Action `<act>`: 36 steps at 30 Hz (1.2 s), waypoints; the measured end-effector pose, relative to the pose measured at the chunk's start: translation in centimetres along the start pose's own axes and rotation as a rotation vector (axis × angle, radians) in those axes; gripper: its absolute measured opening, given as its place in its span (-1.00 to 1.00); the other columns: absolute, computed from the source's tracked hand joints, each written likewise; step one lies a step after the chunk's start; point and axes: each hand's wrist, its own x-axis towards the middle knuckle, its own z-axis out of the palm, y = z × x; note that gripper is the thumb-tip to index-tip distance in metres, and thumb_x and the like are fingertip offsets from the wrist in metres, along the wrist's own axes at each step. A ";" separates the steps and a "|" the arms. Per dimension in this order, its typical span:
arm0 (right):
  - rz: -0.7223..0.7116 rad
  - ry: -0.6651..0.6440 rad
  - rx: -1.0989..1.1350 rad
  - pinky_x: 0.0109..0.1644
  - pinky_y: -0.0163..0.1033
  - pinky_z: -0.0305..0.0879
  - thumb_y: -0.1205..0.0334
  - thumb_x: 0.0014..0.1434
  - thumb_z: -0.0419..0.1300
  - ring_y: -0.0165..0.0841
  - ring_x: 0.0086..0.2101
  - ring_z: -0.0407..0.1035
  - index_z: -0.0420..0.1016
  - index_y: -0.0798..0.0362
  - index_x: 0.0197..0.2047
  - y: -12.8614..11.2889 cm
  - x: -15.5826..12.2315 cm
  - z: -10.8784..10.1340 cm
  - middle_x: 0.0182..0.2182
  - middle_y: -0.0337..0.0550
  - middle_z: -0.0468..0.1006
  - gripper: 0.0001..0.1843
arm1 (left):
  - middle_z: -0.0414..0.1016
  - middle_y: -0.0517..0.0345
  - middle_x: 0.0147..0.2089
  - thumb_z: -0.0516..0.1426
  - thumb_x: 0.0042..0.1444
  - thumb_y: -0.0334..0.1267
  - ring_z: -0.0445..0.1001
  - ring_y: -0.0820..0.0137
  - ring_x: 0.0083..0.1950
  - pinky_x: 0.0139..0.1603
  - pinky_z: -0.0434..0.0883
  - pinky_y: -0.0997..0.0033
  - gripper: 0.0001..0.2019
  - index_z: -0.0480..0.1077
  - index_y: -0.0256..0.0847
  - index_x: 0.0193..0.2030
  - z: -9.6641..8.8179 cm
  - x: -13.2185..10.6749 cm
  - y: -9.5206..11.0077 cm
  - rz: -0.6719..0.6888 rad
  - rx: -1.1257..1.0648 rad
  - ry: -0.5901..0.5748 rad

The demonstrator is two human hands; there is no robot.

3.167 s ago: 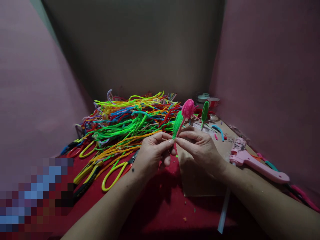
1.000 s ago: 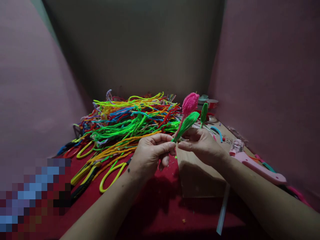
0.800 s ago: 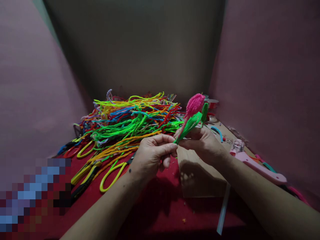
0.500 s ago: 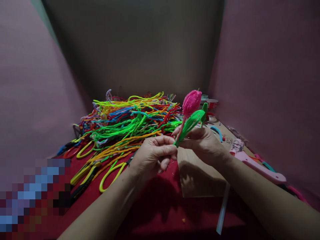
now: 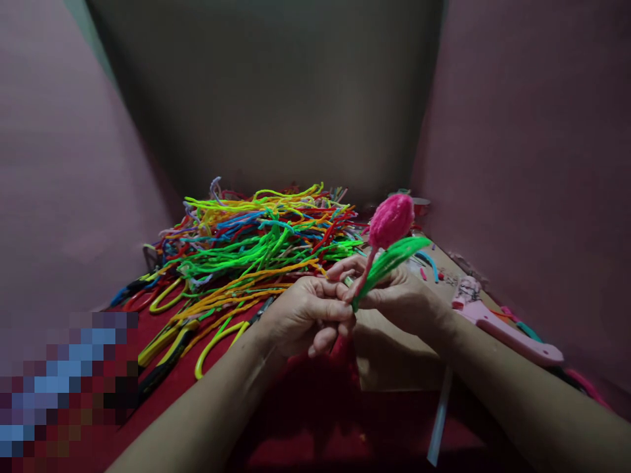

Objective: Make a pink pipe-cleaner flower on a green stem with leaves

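Between my two hands stands a pipe-cleaner tulip (image 5: pixel 392 220) with a pink bloom, tilted to the right. A bright green leaf (image 5: pixel 392 266) made of pipe cleaner slants up beside its pinkish stem (image 5: pixel 367 269). My left hand (image 5: pixel 315 315) pinches the bottom of the stem and leaf between thumb and fingers. Behind the stem, my right hand (image 5: pixel 394 292) is closed around the lower part of the flower; its fingertips are partly hidden by the stem and leaf.
A heap of colourful pipe cleaners (image 5: pixel 266 230) lies at the back left, with yellow-handled scissors (image 5: pixel 217 345) and pliers (image 5: pixel 170 355) in front. A wooden board (image 5: pixel 399 364) sits under my right hand. To the right lie a pink glue gun (image 5: pixel 513 335) and a glue stick (image 5: pixel 438 420).
The flower has moved slightly right and down, tilting further right. The leaf has swung lower to the right. Both hands have shifted a little and still hold the flower.
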 end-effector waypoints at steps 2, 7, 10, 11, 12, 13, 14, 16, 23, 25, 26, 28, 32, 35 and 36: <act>-0.035 0.011 0.009 -0.03 -0.09 0.27 0.21 0.01 0.29 -0.26 -0.13 0.36 0.63 -0.09 -0.34 0.0 0.1 0.1 -0.16 -0.19 0.53 -0.90 | 0.44 0.17 -0.63 0.21 -0.16 -0.39 0.21 0.62 -0.83 -0.87 0.09 0.69 -0.89 0.35 -0.36 -0.56 0.0 0.1 0.0 0.045 -0.002 0.029; -0.074 0.165 -0.073 -0.03 -0.12 0.19 0.24 0.05 0.26 -0.33 -0.21 0.32 0.62 -0.11 -0.34 0.4 0.2 0.2 -0.26 -0.21 0.50 -0.90 | 0.49 0.17 -0.51 0.19 -0.04 -0.32 0.25 0.62 -0.76 -0.83 0.16 0.67 -0.89 0.36 -0.32 -0.42 0.9 0.0 0.1 0.212 0.076 0.237; -0.040 0.274 -0.117 -0.10 -0.17 0.17 0.25 0.06 0.25 -0.35 -0.25 0.27 0.62 -0.09 -0.40 0.8 0.1 0.6 -0.33 -0.22 0.46 -0.90 | 0.48 0.22 -0.49 0.19 -0.02 -0.29 0.32 0.59 -0.70 -0.77 0.24 0.63 -0.87 0.38 -0.29 -0.34 1.7 0.0 -0.4 0.329 0.224 0.402; -0.035 0.300 -0.118 -0.12 -0.19 0.17 0.26 0.06 0.24 -0.36 -0.26 0.26 0.62 -0.09 -0.40 0.9 0.1 0.8 -0.33 -0.23 0.45 -0.89 | 0.46 0.24 -0.52 0.19 -0.02 -0.28 0.32 0.58 -0.70 -0.75 0.25 0.62 -0.87 0.38 -0.28 -0.33 2.0 0.0 -0.6 0.373 0.304 0.452; -0.031 0.321 -0.113 -0.14 -0.20 0.16 0.26 0.07 0.23 -0.37 -0.26 0.25 0.62 -0.09 -0.39 1.0 0.0 1.0 -0.32 -0.23 0.45 -0.88 | 0.44 0.26 -0.56 0.18 -0.01 -0.28 0.32 0.58 -0.69 -0.73 0.26 0.62 -0.87 0.39 -0.28 -0.32 2.1 0.1 -0.9 0.420 0.402 0.500; -0.028 0.336 -0.106 -0.15 -0.21 0.16 0.26 0.08 0.22 -0.38 -0.26 0.25 0.62 -0.10 -0.36 1.0 0.0 1.2 -0.31 -0.23 0.45 -0.87 | 0.41 0.28 -0.61 0.17 0.02 -0.28 0.31 0.58 -0.69 -0.71 0.26 0.62 -0.88 0.40 -0.29 -0.32 2.2 0.1 -1.1 0.474 0.512 0.548; -0.025 0.353 -0.096 -0.16 -0.22 0.16 0.27 0.09 0.21 -0.39 -0.27 0.24 0.62 -0.11 -0.34 1.0 -0.1 1.4 -0.30 -0.23 0.44 -0.86 | 0.38 0.28 -0.64 0.14 0.05 -0.28 0.31 0.59 -0.69 -0.68 0.25 0.63 -0.89 0.41 -0.29 -0.33 2.2 0.1 -1.4 0.536 0.629 0.592; -0.014 0.372 -0.087 -0.18 -0.24 0.16 0.28 0.10 0.21 -0.40 -0.28 0.24 0.61 -0.11 -0.31 1.0 -0.2 1.7 -0.30 -0.24 0.45 -0.85 | 0.35 0.28 -0.66 0.08 0.10 -0.31 0.32 0.59 -0.68 -0.64 0.25 0.62 -0.87 0.43 -0.30 -0.35 1.9 0.2 -1.8 0.660 0.851 0.651; -0.062 0.384 -0.115 -0.09 -0.19 0.22 0.27 0.06 0.25 -0.38 -0.26 0.28 0.60 -0.16 -0.27 1.1 -0.2 1.6 -0.32 -0.24 0.47 -0.83 | 0.26 0.33 -0.67 0.03 0.15 -0.30 0.23 0.63 -0.70 -0.66 0.20 0.63 -0.80 0.39 -0.26 -0.44 1.3 0.1 -1.6 0.651 0.903 0.598; -0.093 0.352 -0.168 -0.02 -0.14 0.22 0.28 0.06 0.25 -0.36 -0.21 0.31 0.59 -0.20 -0.23 0.9 -0.1 1.4 -0.29 -0.25 0.49 -0.79 | 0.22 0.34 -0.69 0.03 0.15 -0.27 0.19 0.63 -0.72 -0.68 0.17 0.62 -0.76 0.34 -0.26 -0.51 1.4 0.1 -1.4 0.595 0.804 0.580; -0.108 0.331 -0.200 0.01 -0.12 0.21 0.28 0.07 0.25 -0.35 -0.18 0.32 0.58 -0.22 -0.22 0.7 -0.1 1.3 -0.26 -0.24 0.50 -0.78 | 0.20 0.34 -0.70 0.03 0.15 -0.27 0.18 0.63 -0.72 -0.68 0.16 0.62 -0.75 0.33 -0.26 -0.53 1.5 0.1 -1.3 0.581 0.772 0.571; -0.142 0.271 -0.258 0.06 -0.08 0.19 0.27 0.09 0.23 -0.31 -0.11 0.32 0.56 -0.24 -0.18 0.3 -0.1 1.0 -0.19 -0.23 0.52 -0.76 | 0.18 0.35 -0.72 0.04 0.14 -0.27 0.15 0.63 -0.72 -0.68 0.14 0.62 -0.73 0.30 -0.26 -0.57 1.7 0.0 -1.1 0.572 0.744 0.550; -0.184 0.172 -0.364 0.07 -0.04 0.22 0.20 0.09 0.23 -0.25 -0.05 0.32 0.55 -0.20 -0.14 -0.5 0.0 0.2 -0.09 -0.18 0.51 -0.77 | 0.13 0.36 -0.74 0.05 0.13 -0.31 0.11 0.64 -0.71 -0.68 0.10 0.63 -0.71 0.23 -0.25 -0.62 1.6 -0.2 -0.8 0.543 0.711 0.473; -0.199 0.139 -0.351 0.04 -0.03 0.26 0.15 0.05 0.27 -0.25 -0.09 0.35 0.57 -0.16 -0.16 -0.7 0.1 -0.4 -0.12 -0.15 0.53 -0.76 | 0.15 0.34 -0.73 0.05 0.11 -0.32 0.11 0.63 -0.70 -0.69 0.09 0.62 -0.72 0.23 -0.25 -0.61 1.5 -0.3 -0.5 0.493 0.700 0.415; -0.202 0.128 -0.324 0.03 -0.03 0.27 0.14 0.03 0.28 -0.25 -0.10 0.36 0.57 -0.16 -0.17 -0.7 0.1 -0.5 -0.13 -0.15 0.54 -0.76 | 0.15 0.34 -0.72 0.05 0.11 -0.31 0.12 0.62 -0.70 -0.69 0.09 0.61 -0.73 0.23 -0.25 -0.60 1.5 -0.4 -0.5 0.470 0.689 0.388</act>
